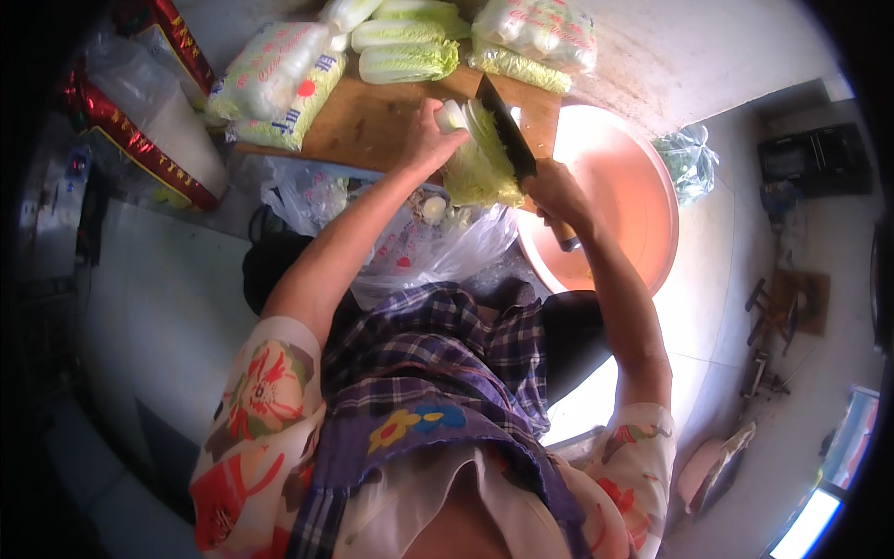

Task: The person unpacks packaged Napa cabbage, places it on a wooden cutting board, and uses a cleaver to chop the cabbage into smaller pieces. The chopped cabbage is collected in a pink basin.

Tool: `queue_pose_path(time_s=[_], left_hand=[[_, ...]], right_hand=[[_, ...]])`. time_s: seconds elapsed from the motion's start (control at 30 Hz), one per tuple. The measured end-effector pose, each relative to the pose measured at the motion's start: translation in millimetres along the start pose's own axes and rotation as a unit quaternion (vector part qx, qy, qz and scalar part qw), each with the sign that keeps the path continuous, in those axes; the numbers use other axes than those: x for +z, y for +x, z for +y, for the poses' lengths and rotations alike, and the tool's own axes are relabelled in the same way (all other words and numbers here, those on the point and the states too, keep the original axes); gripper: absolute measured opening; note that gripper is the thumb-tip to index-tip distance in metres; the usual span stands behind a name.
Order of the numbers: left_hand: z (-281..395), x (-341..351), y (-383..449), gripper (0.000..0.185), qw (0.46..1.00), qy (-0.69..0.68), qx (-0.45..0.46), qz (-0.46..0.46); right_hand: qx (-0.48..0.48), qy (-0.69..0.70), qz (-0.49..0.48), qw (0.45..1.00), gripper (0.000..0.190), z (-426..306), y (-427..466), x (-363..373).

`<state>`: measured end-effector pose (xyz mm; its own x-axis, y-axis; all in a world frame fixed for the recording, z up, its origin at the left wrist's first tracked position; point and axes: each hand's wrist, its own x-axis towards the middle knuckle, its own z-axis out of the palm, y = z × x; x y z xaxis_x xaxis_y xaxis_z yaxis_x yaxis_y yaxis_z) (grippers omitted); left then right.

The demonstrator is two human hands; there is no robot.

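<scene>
A napa cabbage (482,157), partly sliced at its right side, lies across the front right part of a wooden cutting board (363,126). My left hand (429,140) grips its pale base end from the left. In my right hand (559,192) is the handle of a kitchen knife (508,129) with a broad dark blade, which stands along the cabbage's cut side and points away from me. More whole napa cabbages (405,52) lie at the board's far edge. A large pinkish-orange plastic basin (628,182) is right of the board, partly below my right forearm.
Printed plastic bags of cabbage flank the board, one at the left (269,77) and another at the far right (534,35). A clear plastic bag (447,244) with scraps sits below the board's near edge. Big red-trimmed bags (154,133) stand at left; a wooden stool (800,304) is at far right.
</scene>
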<state>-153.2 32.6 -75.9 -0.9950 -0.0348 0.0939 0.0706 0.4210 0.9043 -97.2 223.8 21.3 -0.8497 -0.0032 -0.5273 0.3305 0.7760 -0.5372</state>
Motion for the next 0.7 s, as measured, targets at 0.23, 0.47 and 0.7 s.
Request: queue_pose_path(time_s=[0.23, 0.47, 0.7], left_hand=[[-11.2, 1.8, 2.1, 0.053, 1.0, -0.023, 0.014, 0.016], [-2.3, 1.2, -2.3, 0.055, 1.0, -0.019, 0.016, 0.009], [-6.3, -3.7, -3.8, 0.057, 0.999, -0.035, -0.007, 0.022]], right_hand=[[-0.067, -0.042, 0.055, 0.995, 0.023, -9.0, -8.0, -5.2], [-0.014, 0.005, -0.023, 1.0, 0.021, -1.5, 1.4, 8.1], [-0.057, -0.017, 0.015, 0.998, 0.019, -6.9, -2.7, 4.0]])
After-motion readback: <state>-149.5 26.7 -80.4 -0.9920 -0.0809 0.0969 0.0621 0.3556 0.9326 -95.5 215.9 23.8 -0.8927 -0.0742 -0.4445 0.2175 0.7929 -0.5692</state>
